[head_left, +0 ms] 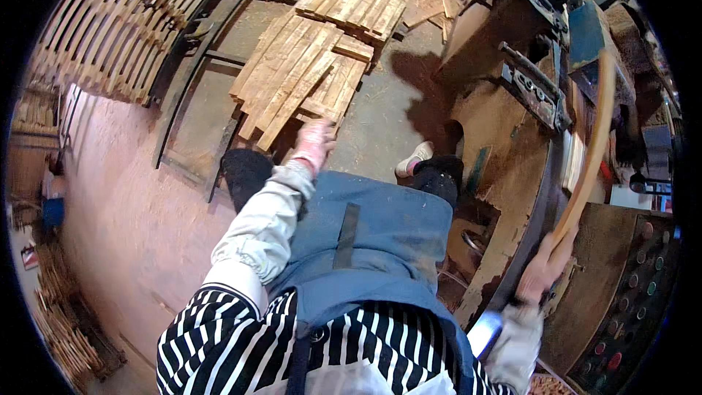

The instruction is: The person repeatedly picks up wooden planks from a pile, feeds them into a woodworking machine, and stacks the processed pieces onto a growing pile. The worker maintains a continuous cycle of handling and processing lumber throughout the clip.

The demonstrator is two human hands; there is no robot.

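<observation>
My right hand [547,267] is closed around the lower end of a long, curved wooden strip [599,117]. The strip rises from it along the machine on the right, its upper end standing near a blue box-shaped part. Low in the middle, my left hand [314,145] is at the near end of a stack of wooden boards [292,66]. It is slightly blurred, and whether its fingers grip a board cannot be made out. The boards are pale brown and flat, laid side by side in overlapping layers, some askew.
A dark metal frame [191,66] stands left of the boards. Many curved wooden pieces [110,36] are stacked at the upper left. On the right is a woodworking machine with a metal fixture [531,88] and a panel of round buttons [621,307]. Sawdust covers the floor [117,197].
</observation>
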